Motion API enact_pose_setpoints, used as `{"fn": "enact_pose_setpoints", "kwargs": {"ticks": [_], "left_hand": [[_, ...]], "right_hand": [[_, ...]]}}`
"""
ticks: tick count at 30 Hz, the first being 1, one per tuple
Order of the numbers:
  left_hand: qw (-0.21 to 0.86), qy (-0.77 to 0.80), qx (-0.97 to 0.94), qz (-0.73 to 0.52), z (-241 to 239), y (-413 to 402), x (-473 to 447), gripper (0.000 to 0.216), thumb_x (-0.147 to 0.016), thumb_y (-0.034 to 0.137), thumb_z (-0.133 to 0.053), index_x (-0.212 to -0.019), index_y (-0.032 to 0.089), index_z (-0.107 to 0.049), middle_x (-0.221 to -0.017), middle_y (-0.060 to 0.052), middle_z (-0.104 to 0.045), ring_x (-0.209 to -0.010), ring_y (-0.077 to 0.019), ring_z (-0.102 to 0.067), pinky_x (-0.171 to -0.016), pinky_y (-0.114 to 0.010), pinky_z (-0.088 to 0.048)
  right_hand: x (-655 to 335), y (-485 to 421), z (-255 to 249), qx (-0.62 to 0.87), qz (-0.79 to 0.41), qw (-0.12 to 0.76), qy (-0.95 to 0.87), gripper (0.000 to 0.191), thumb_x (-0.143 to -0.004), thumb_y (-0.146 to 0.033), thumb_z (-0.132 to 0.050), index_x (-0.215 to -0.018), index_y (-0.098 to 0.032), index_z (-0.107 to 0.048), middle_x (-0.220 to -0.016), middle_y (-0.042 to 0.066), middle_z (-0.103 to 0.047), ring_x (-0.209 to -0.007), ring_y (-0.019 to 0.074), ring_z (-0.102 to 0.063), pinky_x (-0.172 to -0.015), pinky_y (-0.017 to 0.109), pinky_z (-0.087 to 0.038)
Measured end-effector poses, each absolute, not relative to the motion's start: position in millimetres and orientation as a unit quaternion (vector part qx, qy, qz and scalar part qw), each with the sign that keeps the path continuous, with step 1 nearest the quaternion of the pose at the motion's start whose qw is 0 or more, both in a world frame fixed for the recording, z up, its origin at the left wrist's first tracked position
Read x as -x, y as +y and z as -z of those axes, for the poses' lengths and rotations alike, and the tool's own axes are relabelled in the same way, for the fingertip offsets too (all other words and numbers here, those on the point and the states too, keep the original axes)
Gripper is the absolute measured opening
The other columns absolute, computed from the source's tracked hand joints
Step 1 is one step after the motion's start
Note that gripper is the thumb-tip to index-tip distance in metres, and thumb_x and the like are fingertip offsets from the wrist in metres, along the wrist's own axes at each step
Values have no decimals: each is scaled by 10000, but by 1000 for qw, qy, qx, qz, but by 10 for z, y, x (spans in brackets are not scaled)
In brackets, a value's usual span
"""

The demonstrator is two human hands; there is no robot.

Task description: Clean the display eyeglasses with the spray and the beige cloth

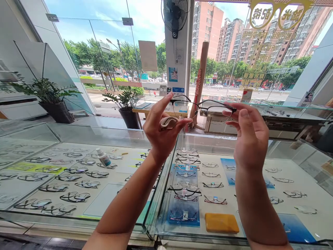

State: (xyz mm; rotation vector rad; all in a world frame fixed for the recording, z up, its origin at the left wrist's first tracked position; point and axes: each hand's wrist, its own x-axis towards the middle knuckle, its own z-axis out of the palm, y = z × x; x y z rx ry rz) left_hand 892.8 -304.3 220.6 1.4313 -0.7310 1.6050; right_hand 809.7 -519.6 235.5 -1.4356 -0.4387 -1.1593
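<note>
A pair of eyeglasses (pixel 201 108) with a dark upper rim and clear lenses is raised in front of me, above the glass counters. My left hand (pixel 162 130) is closed, with a raised finger against the left end of the eyeglasses. A folded beige cloth (pixel 168 122) is tucked between the thumb and curled fingers of that hand. On the other side, my right hand (pixel 251 137) pinches the right end of the frame near the hinge; part of its grip is hidden behind the palm.
Glass display counters (pixel 153 222) with several rows of eyeglasses spread below my arms. A small white bottle (pixel 103 158) stands on the left counter, and an orange-yellow case (pixel 221 223) lies at the front right. Beyond are potted plants (pixel 56 95), a desk (pixel 221 125) and a wall fan (pixel 174 14).
</note>
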Motion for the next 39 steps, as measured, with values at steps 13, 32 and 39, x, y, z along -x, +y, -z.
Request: {"fn": "enact_pose_setpoints", "kwargs": {"ticks": [13,32,39], "left_hand": [[508,-317,-622,-505,-2252,-3136,-8801,711,-860,600,-933,-1476,323,-711,-1511,-157,-739,-554,-53,-516,-518,-263,-448],[426,-377,-734,-370,-2334,-3053,-8727,688,-755,610,-993,-1336,296,-799,-1103,-94,-836,-495,-79,-493,-443,-257,-412],[491,-367,-736,-287,-2409,-2981,-8751,821,-565,621,-1083,-1257,269,-817,-1124,-126,-827,-663,-159,-653,-488,-289,-480]], "right_hand": [[-8167,-5279,-2382,614,421,639,-194,259,-1047,-490,-628,-1119,-254,-707,-1160,85,-833,-957,249,-821,-795,401,-631],[-8250,-5440,-2389,823,349,387,-228,160,-978,-354,-690,-877,-256,-766,-1040,47,-821,-1029,272,-724,-1009,515,-538],[-8408,-5562,-2436,800,147,508,-284,162,-927,-385,-747,-879,-232,-768,-1016,47,-807,-990,237,-727,-959,478,-603]]}}
